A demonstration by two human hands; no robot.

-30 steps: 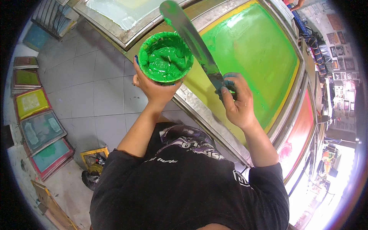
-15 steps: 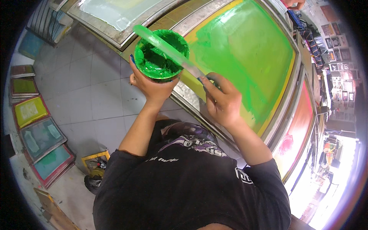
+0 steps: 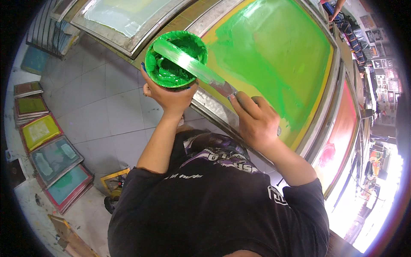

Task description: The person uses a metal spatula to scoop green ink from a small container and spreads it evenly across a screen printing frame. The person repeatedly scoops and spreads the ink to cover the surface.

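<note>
My left hand [image 3: 169,96] holds a round tub of green ink [image 3: 169,70] from below, just off the near edge of a large metal-framed printing screen [image 3: 317,128]. My right hand [image 3: 257,122] grips the handle of a long flat spatula [image 3: 192,64] coated in green ink. Its blade lies across the mouth of the tub, resting on the rim. The screen's mesh [image 3: 278,55] is smeared with green ink over a yellow ground.
A second screen with pale mesh [image 3: 124,17] lies to the upper left, and a red-stained one [image 3: 342,132] to the right. Several framed screens [image 3: 51,158] lean in a row on the tiled floor at the left. A yellow-framed object [image 3: 113,180] sits on the floor by my body.
The spatula blade has swung down from pointing up above the tub to lying across its mouth. My right hand has moved nearer the tub.
</note>
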